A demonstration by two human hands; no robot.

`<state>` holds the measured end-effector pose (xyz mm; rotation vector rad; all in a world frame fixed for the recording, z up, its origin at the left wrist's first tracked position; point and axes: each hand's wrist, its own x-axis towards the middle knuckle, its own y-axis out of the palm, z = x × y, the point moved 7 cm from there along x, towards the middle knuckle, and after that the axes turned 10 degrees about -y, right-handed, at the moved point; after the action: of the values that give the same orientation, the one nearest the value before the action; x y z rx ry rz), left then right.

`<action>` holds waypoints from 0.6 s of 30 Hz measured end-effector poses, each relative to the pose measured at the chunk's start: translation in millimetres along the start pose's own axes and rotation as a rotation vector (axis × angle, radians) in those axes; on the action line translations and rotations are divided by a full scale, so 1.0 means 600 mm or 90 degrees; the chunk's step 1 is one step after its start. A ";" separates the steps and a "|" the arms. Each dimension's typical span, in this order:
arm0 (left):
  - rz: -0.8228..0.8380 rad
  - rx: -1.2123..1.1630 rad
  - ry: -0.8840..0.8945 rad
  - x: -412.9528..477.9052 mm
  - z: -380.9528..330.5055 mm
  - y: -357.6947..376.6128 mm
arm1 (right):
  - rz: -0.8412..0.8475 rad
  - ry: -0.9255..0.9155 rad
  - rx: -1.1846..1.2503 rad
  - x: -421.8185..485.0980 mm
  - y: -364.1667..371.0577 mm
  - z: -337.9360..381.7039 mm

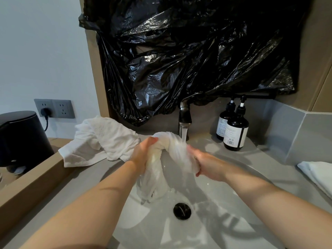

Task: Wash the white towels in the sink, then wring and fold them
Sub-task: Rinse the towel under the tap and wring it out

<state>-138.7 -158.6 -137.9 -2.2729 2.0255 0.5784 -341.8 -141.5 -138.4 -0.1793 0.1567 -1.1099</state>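
Observation:
A wet white towel [170,155] is bunched over the grey sink [233,203], right under the water running from the faucet [184,121]. My left hand [143,151] grips its left side, fingers curled round the cloth. My right hand [203,162] holds the right side, fingers wrapped into the folds. The towel's loose end hangs down toward the drain [181,210]. A second white towel [100,142] lies crumpled on the counter left of the basin. A folded white towel [316,174] sits at the right edge.
Two dark pump bottles [233,130] stand right of the faucet. Black plastic sheeting [188,56] covers the wall above. A black appliance [21,137] sits at far left, beside a wall socket [53,108] with a plug in it.

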 end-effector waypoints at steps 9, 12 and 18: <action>0.052 0.032 0.036 -0.007 -0.005 0.024 | 0.043 0.180 0.256 -0.029 0.028 -0.022; 0.059 0.012 0.026 -0.009 -0.005 0.020 | 0.144 0.212 0.343 -0.028 0.059 -0.022; 0.010 -0.023 0.052 -0.012 -0.012 0.010 | 0.140 0.071 0.461 -0.015 0.070 -0.007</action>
<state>-143.0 -154.7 -128.0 -2.3402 2.0872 0.5358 -310.1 -115.3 -151.4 0.5359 -0.1294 -0.8967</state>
